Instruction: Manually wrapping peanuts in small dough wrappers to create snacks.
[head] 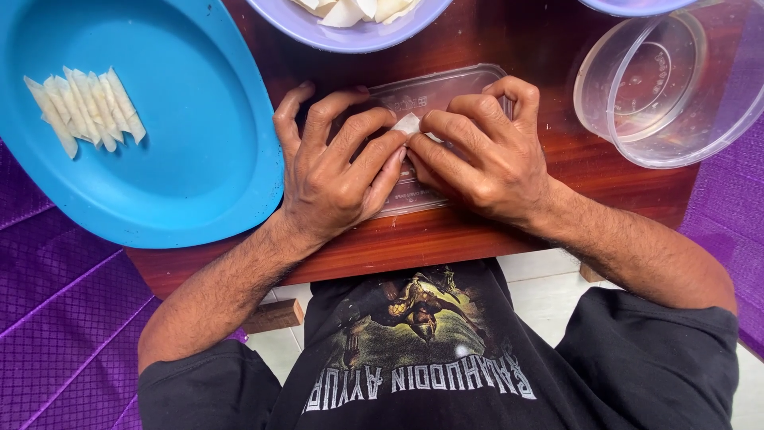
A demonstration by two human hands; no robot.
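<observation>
My left hand (338,163) and my right hand (477,151) meet fingertip to fingertip over a clear plastic lid (446,87) lying flat on the dark wooden table (549,56). Between the fingertips of both hands is a small white piece of wrapper or dough (408,123), pinched and pressed down on the lid. Most of the piece is hidden under my fingers.
A big blue plate (199,159) at the left carries several rolled white sticks (83,107). A lilac bowl (350,36) with white sheets stands at the top. A clear round plastic container (660,87) sits at the right. Purple cloth (56,318) lies on both sides.
</observation>
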